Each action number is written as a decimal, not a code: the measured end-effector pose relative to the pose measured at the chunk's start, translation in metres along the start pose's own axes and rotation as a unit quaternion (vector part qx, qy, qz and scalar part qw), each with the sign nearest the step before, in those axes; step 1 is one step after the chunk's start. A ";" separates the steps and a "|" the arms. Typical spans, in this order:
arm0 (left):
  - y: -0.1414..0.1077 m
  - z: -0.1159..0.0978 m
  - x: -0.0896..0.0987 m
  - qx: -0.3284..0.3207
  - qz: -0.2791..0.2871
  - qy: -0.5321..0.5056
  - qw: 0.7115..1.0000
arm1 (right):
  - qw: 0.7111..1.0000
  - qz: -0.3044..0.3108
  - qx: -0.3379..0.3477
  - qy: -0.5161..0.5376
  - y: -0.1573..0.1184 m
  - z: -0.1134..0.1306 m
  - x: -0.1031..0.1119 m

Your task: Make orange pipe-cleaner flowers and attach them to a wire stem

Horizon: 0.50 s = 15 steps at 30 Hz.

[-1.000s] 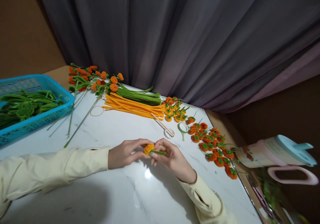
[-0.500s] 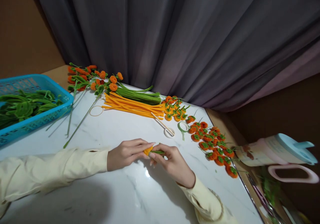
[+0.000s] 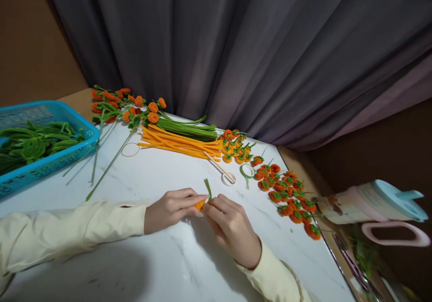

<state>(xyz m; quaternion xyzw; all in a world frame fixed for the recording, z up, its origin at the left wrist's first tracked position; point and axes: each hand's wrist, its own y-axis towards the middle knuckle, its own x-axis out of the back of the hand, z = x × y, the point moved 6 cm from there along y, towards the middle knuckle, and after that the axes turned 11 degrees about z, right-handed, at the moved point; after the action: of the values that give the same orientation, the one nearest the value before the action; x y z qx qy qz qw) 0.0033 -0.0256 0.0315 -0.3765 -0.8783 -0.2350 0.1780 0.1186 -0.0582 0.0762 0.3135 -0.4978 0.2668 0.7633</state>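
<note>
The left hand point(image 3: 174, 208) is pinching the small yellow-orange flower head point(image 3: 200, 204) between thumb and fingers, while the right hand point(image 3: 232, 227), its fingers bunched in a nearly closed grip, is meeting it beside the upright green stem point(image 3: 208, 189) above the white surface point(image 3: 162, 261).

Glossy, marbled white tabletop point(image 3: 162, 261).

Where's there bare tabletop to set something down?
Bare: tabletop between the two sleeves; smaller patch between rubber band and left hand. Crowded: along the curtain, green stems and yellow strips; right edge, orange flowers.
</note>
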 end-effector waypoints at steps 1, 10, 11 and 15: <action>0.001 0.001 0.000 0.008 -0.002 -0.004 1.000 | 0.999 -0.004 0.007 -0.043 0.000 0.004 0.000; 0.008 0.016 -0.006 0.170 0.023 -0.234 0.957 | 0.993 -0.016 0.045 -0.107 -0.005 0.004 -0.010; 0.007 0.018 -0.006 0.177 0.012 -0.244 0.953 | 0.999 -0.017 0.009 -0.041 -0.005 -0.003 -0.009; 0.005 0.013 0.005 0.099 -0.030 -0.098 0.990 | 0.944 0.024 -0.169 0.284 -0.009 -0.032 -0.011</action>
<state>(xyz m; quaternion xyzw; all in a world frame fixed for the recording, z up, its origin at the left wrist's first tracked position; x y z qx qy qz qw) 0.0015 -0.0128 0.0251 -0.3519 -0.9212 -0.1138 0.1208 0.1402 -0.0413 0.0542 0.0794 -0.3054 0.2751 0.9082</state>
